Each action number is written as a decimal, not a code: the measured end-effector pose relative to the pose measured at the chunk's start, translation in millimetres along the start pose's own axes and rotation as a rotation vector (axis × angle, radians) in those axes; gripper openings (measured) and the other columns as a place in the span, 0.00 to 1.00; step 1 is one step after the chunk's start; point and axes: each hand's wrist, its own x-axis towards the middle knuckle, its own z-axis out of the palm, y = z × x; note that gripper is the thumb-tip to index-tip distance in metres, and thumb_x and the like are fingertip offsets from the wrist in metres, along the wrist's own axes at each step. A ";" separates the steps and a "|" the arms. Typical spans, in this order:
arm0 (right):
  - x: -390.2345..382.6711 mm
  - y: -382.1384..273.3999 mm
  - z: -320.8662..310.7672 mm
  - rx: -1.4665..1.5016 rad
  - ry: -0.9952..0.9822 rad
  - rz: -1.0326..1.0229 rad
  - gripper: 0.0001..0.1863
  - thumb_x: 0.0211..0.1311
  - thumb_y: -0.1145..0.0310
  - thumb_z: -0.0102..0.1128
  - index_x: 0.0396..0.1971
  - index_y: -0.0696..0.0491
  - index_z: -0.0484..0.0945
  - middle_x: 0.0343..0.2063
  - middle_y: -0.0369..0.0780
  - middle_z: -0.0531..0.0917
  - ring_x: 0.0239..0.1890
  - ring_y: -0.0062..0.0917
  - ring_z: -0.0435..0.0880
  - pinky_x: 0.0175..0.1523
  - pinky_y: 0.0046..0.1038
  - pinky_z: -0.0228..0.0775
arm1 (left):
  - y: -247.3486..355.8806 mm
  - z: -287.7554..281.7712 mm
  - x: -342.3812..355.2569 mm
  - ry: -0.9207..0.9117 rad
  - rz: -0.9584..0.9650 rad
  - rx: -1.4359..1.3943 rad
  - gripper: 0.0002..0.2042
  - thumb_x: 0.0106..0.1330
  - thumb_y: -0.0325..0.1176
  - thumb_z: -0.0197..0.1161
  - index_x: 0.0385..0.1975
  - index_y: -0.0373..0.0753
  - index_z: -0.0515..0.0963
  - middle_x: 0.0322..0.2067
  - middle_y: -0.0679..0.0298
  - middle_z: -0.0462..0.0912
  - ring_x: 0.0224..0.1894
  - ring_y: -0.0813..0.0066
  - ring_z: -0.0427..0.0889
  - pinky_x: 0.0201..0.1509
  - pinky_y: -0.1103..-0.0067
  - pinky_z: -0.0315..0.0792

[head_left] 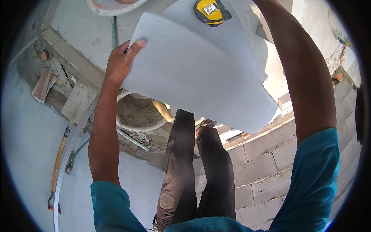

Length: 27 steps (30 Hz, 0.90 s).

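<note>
My left hand (pixel 123 62) grips the left edge of a pale grey aerated concrete block (pixel 197 69), its thumb on the top face and its fingers hidden underneath. The block is tilted and held up in front of my legs. My right arm (pixel 301 62) reaches up past the block's right side and leaves the picture at the top, so my right hand is out of sight. Just beyond the held block lies another pale slab (pixel 235 42). A yellow and black tape measure (pixel 210 12) rests on that slab.
Below my left hand stands a mortar-crusted tub (pixel 133 127). A round white basin (pixel 101 9) sits at the top left. On the left are a wooden-handled shovel (pixel 58 162), a long ruled strip (pixel 63 174) and a broken brick (pixel 43 85). A block wall (pixel 262 170) curves along the right.
</note>
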 end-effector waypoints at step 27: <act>-567.7 -365.0 -270.4 0.883 0.603 1.490 0.11 0.64 0.79 0.63 0.44 0.59 0.72 0.32 0.35 0.77 0.30 0.13 0.72 0.36 0.20 0.65 | 103.6 261.0 -81.8 0.113 1.049 1.130 0.32 0.59 0.56 0.74 0.61 0.47 0.78 0.63 0.66 0.76 0.71 0.61 0.67 0.76 0.42 0.48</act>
